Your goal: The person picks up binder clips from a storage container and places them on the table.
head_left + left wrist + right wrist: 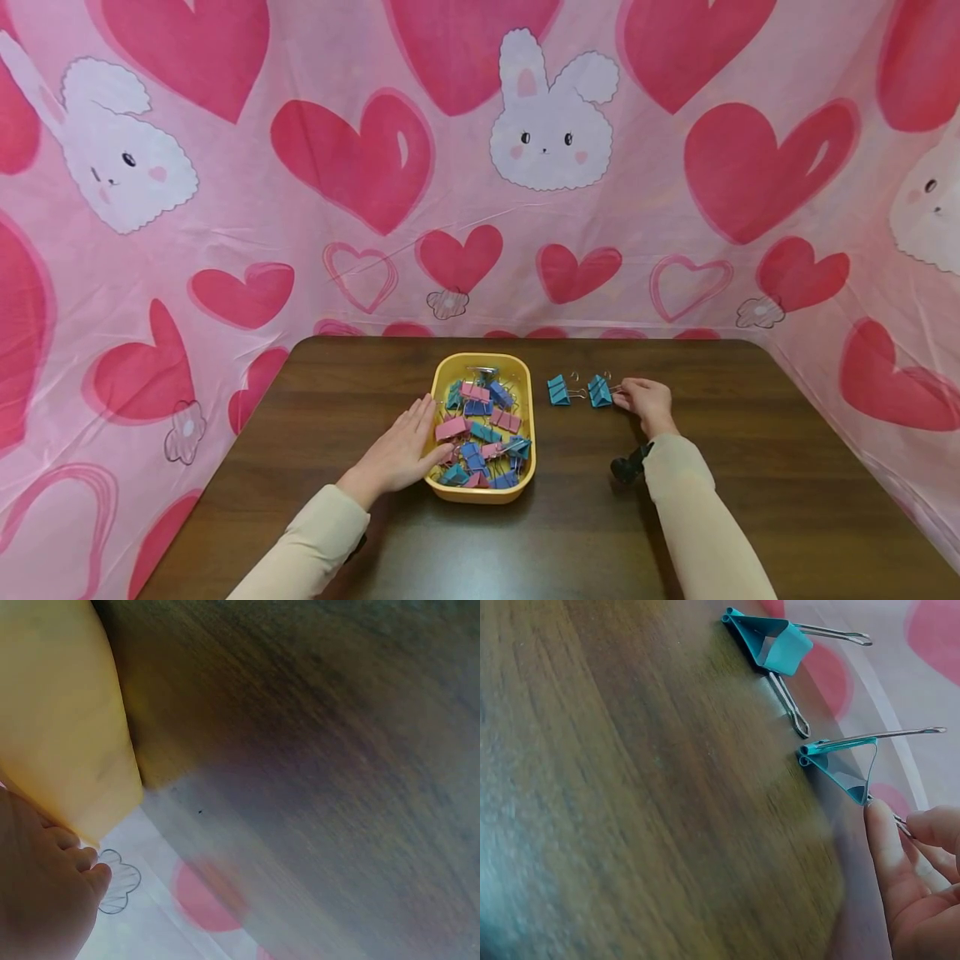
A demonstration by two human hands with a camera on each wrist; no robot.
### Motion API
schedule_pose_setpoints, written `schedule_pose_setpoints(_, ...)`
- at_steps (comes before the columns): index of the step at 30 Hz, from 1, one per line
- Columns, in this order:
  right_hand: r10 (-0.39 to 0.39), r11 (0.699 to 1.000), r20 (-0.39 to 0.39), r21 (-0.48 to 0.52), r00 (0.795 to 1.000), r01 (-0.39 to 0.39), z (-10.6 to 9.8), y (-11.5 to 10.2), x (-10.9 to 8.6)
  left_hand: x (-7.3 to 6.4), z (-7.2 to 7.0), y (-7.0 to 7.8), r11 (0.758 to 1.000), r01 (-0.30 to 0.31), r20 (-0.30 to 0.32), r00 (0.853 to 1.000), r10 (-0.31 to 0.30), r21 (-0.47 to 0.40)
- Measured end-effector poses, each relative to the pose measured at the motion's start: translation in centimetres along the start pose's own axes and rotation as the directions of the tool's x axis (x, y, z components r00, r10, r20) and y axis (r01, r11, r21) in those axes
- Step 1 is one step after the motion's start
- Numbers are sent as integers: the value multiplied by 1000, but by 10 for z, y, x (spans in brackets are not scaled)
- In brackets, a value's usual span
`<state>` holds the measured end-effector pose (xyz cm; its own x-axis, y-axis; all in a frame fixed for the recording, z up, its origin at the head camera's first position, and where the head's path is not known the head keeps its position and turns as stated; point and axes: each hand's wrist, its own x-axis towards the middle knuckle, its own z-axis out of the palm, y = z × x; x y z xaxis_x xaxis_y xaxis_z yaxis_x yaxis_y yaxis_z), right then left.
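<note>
In the head view a yellow plastic basket holds many pink, blue and teal binder clips. Along its left rim rests my left hand, fingers stretched out and thumb at the near side; the left wrist view has this hand against the yellow wall. To the right of the basket, two teal binder clips stand on the table side by side. My right hand pinches a wire handle of the right-hand teal clip between thumb and fingers. The other teal clip stands untouched, handles spread.
The dark wooden table carries all of this. Behind and beside it hangs a pink cloth printed with hearts and rabbits. A small black object sits at the right wrist.
</note>
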<state>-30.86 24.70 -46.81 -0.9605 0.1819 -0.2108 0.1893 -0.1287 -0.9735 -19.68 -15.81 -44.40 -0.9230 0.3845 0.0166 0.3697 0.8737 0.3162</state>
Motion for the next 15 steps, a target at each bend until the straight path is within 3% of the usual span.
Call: schedule_pose_setpoints(15,-8,996,-25,-86,1000,6,-1,4,1,-1,0,0,1000,-17,-4,1000,17,26)
